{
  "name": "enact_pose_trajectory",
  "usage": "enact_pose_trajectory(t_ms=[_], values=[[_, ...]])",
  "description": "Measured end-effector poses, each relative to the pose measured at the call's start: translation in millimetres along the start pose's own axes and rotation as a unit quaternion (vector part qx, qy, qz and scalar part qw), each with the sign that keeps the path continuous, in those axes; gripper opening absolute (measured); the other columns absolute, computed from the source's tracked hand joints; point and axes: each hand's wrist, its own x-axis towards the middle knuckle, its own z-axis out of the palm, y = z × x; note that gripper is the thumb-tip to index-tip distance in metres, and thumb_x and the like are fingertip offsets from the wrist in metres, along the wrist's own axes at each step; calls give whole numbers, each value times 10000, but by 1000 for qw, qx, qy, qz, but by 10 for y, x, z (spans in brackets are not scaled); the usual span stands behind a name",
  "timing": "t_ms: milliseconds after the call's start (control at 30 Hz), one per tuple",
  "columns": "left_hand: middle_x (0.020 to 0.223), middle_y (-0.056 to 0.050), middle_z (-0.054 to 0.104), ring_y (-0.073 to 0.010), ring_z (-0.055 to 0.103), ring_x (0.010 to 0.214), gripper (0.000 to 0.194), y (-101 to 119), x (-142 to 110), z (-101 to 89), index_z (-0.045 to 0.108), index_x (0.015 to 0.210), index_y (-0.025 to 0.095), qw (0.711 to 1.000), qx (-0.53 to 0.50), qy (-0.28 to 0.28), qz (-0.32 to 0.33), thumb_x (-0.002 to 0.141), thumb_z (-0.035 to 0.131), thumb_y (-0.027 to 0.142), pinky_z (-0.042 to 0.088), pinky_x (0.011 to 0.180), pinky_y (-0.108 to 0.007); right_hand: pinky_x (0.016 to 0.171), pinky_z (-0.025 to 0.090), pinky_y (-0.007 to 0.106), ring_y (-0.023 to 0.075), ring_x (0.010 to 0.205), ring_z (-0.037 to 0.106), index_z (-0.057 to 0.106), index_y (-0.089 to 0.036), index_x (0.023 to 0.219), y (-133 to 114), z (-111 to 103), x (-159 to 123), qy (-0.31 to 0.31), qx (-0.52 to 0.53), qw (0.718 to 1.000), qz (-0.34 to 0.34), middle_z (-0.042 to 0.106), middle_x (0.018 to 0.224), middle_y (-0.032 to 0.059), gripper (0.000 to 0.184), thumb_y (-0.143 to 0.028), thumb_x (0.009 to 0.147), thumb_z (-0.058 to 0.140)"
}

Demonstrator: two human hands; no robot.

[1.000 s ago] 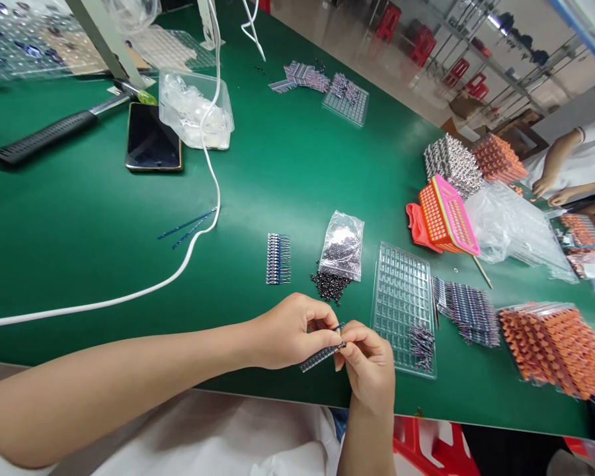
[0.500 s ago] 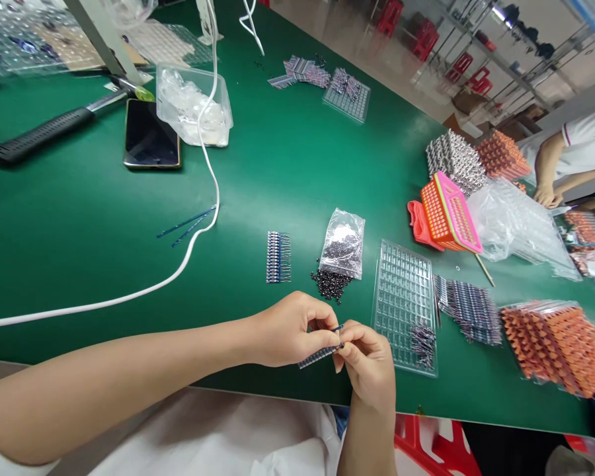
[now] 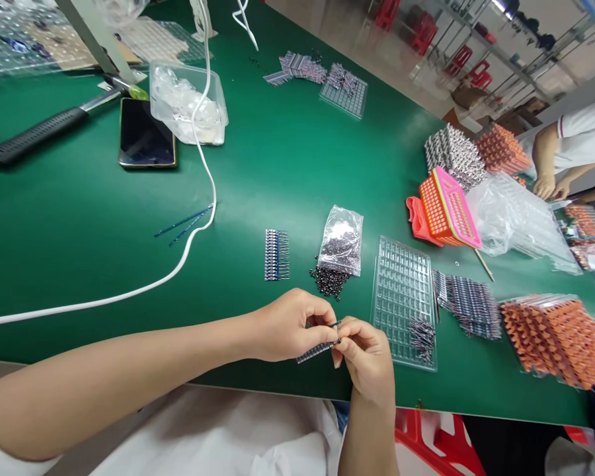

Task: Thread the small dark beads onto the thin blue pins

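Just above the near edge of the table, my left hand pinches a narrow strip of small dark blue parts. My right hand has thumb and fingers closed at the strip's right end; whatever tiny piece it may hold there is hidden. Beyond the hands lies a pile of small black bead-like pieces, spilling from a clear zip bag. A row of blue parts with thin metal pins lies left of the bag. To the right is a clear compartment tray with loose pinned parts on it.
Stacked blue strips and orange parts lie at right, behind them a pink-orange basket and plastic bags. Another person's hands are far right. A white cable, phone, hammer and plastic tub occupy the left.
The camera view has shifted slightly. Both my hands keep nearly the same pose on the strip; the other person's hands have moved a little.
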Motion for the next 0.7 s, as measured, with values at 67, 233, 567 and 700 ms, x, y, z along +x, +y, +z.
enact_pose_trajectory(t_ms=[67,233,567,700], values=[[660,15,610,-118,497,611,183,0,9,-4,677,767,151,1000,-8,5,-8,844,585,289,364,559,-214,456,448,218,89,513,561,709,-194,832,3,4,9,11,-10,1000,0,592,755,-5,91,-280,831,739],[663,16,623,-119,516,613,170,14,42,-2,677,774,158,997,-46,54,-31,828,611,305,387,568,-211,481,430,223,89,528,526,681,-203,901,21,7,22,49,-24,998,-15,573,750,-14,147,-330,841,724],[902,-47,749,-192,673,806,329,-91,67,38,714,1045,164,992,-96,62,-52,751,716,314,515,723,-275,534,409,234,100,568,511,685,-200,869,33,30,16,137,-93,985,-55,579,746,-12,144,-339,846,712],[832,-38,748,-186,677,793,197,-99,81,40,735,910,163,994,-77,64,-36,789,685,310,514,746,-277,537,408,236,102,555,505,695,-191,873,42,39,20,158,-77,983,-50,580,696,-18,171,-356,835,723]])
